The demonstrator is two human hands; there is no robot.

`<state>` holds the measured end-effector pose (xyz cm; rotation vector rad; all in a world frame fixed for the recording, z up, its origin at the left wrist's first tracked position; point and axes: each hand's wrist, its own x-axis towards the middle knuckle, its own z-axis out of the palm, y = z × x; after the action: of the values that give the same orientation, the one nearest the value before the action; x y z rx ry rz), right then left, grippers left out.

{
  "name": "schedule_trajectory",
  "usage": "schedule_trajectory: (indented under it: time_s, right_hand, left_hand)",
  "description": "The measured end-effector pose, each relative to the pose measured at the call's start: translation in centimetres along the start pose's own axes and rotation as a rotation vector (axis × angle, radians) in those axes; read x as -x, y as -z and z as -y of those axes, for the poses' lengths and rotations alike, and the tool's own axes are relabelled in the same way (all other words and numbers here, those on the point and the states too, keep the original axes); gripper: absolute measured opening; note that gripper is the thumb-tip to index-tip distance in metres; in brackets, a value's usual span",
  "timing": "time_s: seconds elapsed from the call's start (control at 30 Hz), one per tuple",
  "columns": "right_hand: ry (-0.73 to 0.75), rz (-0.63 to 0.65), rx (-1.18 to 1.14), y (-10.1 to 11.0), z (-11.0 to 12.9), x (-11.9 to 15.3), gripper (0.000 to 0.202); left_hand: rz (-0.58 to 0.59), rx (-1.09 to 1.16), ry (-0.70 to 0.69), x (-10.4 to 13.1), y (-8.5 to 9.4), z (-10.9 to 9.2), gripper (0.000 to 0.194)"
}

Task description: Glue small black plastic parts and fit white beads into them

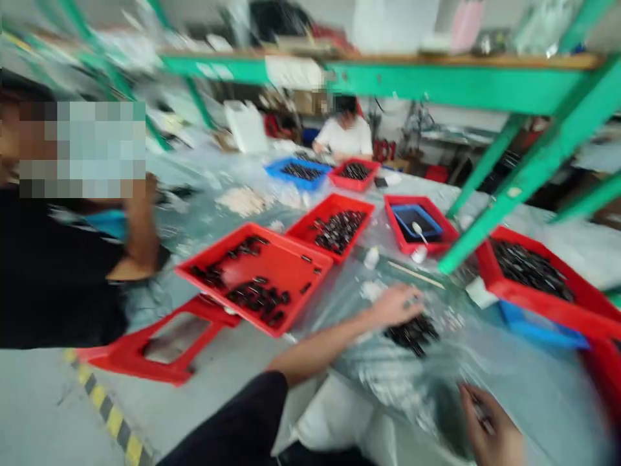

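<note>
My left hand [396,304] reaches over the worktable, its fingers bent at the upper edge of a pile of small black parts [413,333]; blur hides whether it grips one. At the lower right, my right hand [492,424] is closed around a small dark, shiny part [483,415]. Small white pieces [372,290] lie beyond my left hand, and a thin stick [416,274] lies farther back. A red tray [286,262] left of my left hand holds scattered black parts.
Red bins [538,301] of black parts stand at the right, near a slanting green post [514,181]. A green shelf beam [436,87] spans above. One person [43,278] is close at the left; another [347,134] sits across the table. A red stool [130,362] stands below left.
</note>
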<state>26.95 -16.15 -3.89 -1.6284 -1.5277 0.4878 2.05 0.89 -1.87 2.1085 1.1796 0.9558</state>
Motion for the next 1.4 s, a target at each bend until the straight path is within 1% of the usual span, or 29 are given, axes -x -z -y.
schedule_trajectory:
  time_s: [0.03,0.07,0.1,0.13,0.23,0.33,0.37,0.43,0.47,0.57,0.67,0.73,0.93,1.03,1.1,1.23,1.3,1.4]
  right_hand:
    - [0.030,0.061,0.057,0.7,1.3,-0.3,0.038]
    - [0.049,0.102,0.090,1.0,2.3,-1.0,0.040]
    - [0.080,0.119,0.115,0.9,3.0,-2.1,0.041]
    - [0.113,0.127,0.141,0.6,3.3,-3.5,0.040]
    - [0.238,0.236,0.216,-0.7,3.0,-8.3,0.034]
    - [0.377,0.407,0.302,-2.3,3.0,-12.5,0.034]
    - [0.412,0.484,0.333,-2.8,3.1,-13.7,0.034]
    - [0.439,0.620,0.404,-3.9,3.5,-15.5,0.032]
    - [0.439,0.665,0.433,-4.4,3.6,-16.2,0.030]
    - [0.435,0.727,0.468,-5.0,3.5,-17.2,0.020]
    - [0.463,0.731,0.402,-4.8,2.9,-17.1,0.011]
    - [0.468,0.724,0.333,-4.3,2.5,-16.6,0.009]
    - [0.415,0.698,0.211,-2.9,2.1,-15.5,0.008]
    - [0.374,0.661,0.047,-2.4,1.4,-15.9,0.005]
    - [0.311,0.608,-0.150,-2.2,0.6,-16.4,0.015]
    - [0.131,0.493,-0.556,-2.2,-1.1,-17.4,0.048]
    - [0.051,0.469,-0.689,-2.1,-1.7,-17.6,0.058]
    - [-0.002,0.413,-0.784,-1.8,-2.1,-17.5,0.062]
  left_hand:
    - [-0.021,0.020,0.021,0.1,0.2,0.0,0.024]
    - [-0.048,0.035,0.029,0.1,0.3,0.2,0.023]
    - [-0.089,0.048,0.032,0.1,0.3,0.6,0.022]
    - [-0.105,0.063,0.016,-0.1,0.2,1.1,0.023]
    - [-0.133,0.082,-0.049,-0.3,-0.1,2.2,0.026]
    - [-0.158,0.056,-0.066,-0.1,0.0,2.3,0.026]
    - [-0.167,0.048,-0.062,0.0,0.1,2.2,0.026]
    - [-0.181,0.036,-0.046,0.1,0.1,2.2,0.026]
    - [-0.181,0.031,-0.035,0.1,0.2,2.2,0.026]
    - [-0.165,0.017,-0.004,-0.1,0.3,2.4,0.027]
    - [-0.167,0.014,-0.006,0.0,0.5,2.3,0.028]
    - [-0.175,0.011,-0.018,0.1,0.6,2.1,0.028]
    - [-0.164,-0.012,-0.044,0.6,0.7,1.6,0.027]
    - [-0.160,-0.038,-0.044,0.7,0.8,1.8,0.028]
    - [-0.167,-0.056,-0.042,0.7,0.9,1.8,0.027]
    - [-0.152,-0.094,-0.076,0.8,0.9,0.9,0.025]
    - [-0.097,-0.122,-0.121,0.8,0.7,0.0,0.024]
    - [0.043,-0.188,-0.192,0.2,0.1,-1.3,0.023]
